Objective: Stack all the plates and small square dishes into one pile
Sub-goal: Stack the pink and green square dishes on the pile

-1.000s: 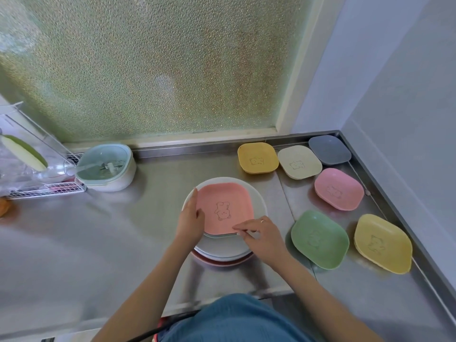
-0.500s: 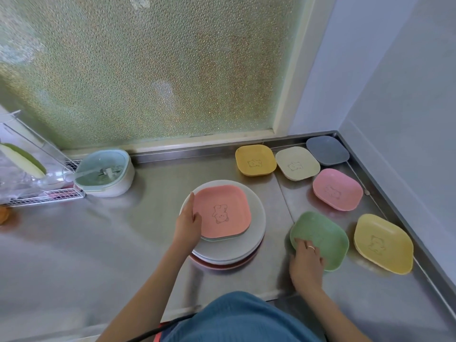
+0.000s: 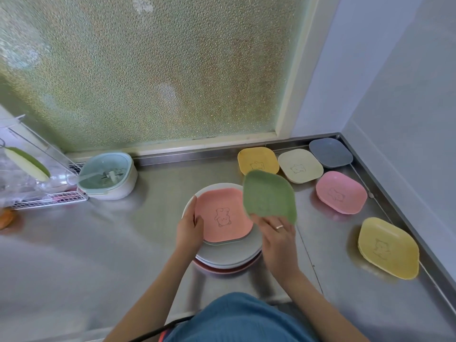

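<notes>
A pile of round plates (image 3: 229, 255) stands mid-counter with a salmon-pink square dish (image 3: 222, 215) on top, over another pale dish. My left hand (image 3: 188, 227) rests against the pile's left edge, touching the pink dish. My right hand (image 3: 277, 236) holds a green square dish (image 3: 269, 196) tilted in the air just right of the pile's top. Loose square dishes lie to the right: yellow (image 3: 257, 160), cream (image 3: 299, 165), grey-blue (image 3: 330, 153), pink (image 3: 341, 192), and a second yellow dish (image 3: 388, 248).
The steel counter (image 3: 98, 243) ends at a raised rim and walls at the back and right. A mint-lidded container (image 3: 107, 175) and a clear rack (image 3: 32, 178) stand at the left. A frosted window fills the back.
My right hand left the pile, took hold of the green dish on the counter, and lifted it up and left toward the pile. My left hand stayed on the pile's edge.
</notes>
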Tool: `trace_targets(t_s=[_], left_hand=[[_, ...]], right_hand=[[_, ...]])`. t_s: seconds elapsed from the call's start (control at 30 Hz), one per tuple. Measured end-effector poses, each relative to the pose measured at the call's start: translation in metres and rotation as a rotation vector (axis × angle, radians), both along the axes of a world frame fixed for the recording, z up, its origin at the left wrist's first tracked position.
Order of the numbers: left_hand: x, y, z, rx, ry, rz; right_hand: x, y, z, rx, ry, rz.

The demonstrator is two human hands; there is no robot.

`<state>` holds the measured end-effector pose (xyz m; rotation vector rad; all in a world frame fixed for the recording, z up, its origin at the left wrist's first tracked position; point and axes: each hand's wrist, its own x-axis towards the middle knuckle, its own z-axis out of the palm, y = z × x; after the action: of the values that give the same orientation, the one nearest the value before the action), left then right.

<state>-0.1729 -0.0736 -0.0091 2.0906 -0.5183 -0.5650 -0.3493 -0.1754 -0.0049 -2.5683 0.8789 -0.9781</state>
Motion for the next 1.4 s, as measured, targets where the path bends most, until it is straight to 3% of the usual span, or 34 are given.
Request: trace_targets(t_s=[0.2,0.4,0.53,0.63,0.83,1.03,1.4], left_hand=[[0.005,0.001,-0.004,-0.011,0.019,-0.019],[0.005,0.003,0.003,-0.183,0.124,0.024],[0.003,0.006,0.005,-0.213,0.15,0.101],[0.004,0.009,0.004,-0.203,0.128,0.104],[0.007,0.007,0.01,-0.057,0.006,-0.029],[0.011,0.005,0.0,0.134,-0.116,-0.178],[0.01,0.002,-0.004,0.147,-0.127,-0.163]], right_hand=[[0.032,0.016,0.011,-0.123,0.03,0.247],[0.041,0.025,-0.001,-0.119,0.169,0.343],[0.044,0.029,-0.005,-0.093,0.294,0.401],[0.045,0.03,0.001,-0.007,0.282,0.442],[0.058,0.001,0.012,0.338,0.151,0.111],[0.061,-0.022,-0.007,0.591,0.44,-0.026],[0.062,-0.022,-0.008,0.62,0.453,-0.057]])
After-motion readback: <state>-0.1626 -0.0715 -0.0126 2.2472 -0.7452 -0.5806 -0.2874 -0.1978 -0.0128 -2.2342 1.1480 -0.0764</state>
